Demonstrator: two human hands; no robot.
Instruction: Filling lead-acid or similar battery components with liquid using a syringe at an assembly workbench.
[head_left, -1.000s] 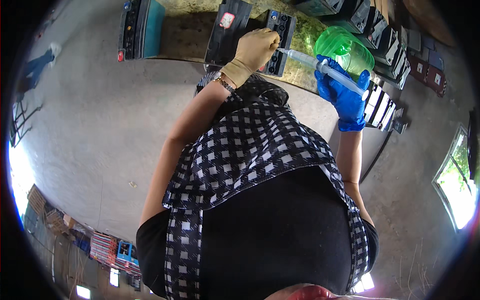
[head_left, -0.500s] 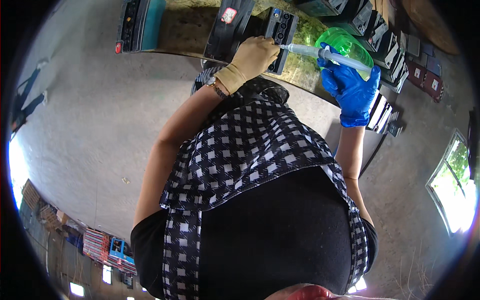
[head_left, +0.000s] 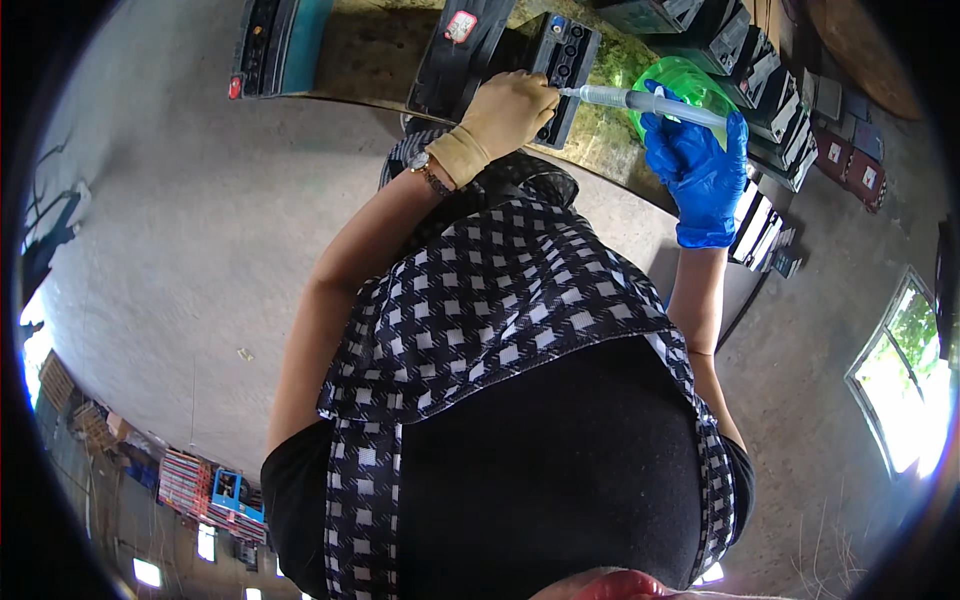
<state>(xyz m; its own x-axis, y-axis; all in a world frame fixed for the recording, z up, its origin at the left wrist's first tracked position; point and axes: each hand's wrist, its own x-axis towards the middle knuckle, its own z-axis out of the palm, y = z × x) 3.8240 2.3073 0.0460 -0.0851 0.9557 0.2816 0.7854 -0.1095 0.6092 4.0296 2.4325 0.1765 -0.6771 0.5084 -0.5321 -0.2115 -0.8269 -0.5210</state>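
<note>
A large clear plastic syringe point(head_left: 612, 97) lies nearly level, its nozzle pointing left over a black battery point(head_left: 573, 62) with a row of round holes along its top. My right hand point(head_left: 700, 170), in a blue glove, grips the syringe barrel, with the thumb at the plunger end. My left hand point(head_left: 508, 110), in a cream glove, has its fingertips closed at the nozzle, beside the holes; the very tip is hidden by them. Behind the syringe and my right hand sits a translucent green bowl point(head_left: 660, 72), partly covered by them.
Another black battery point(head_left: 455, 60) with a label stands left of my left hand. A black and teal battery point(head_left: 270, 50) is at the bench's left end. Several dark batteries point(head_left: 715, 40) line the far right. The stained bench top point(head_left: 375, 55) shows between them.
My right hand has shifted slightly left, its thumb closer to the nozzle, and less of the plunger end sticks out. My left hand has stayed at the nozzle.
</note>
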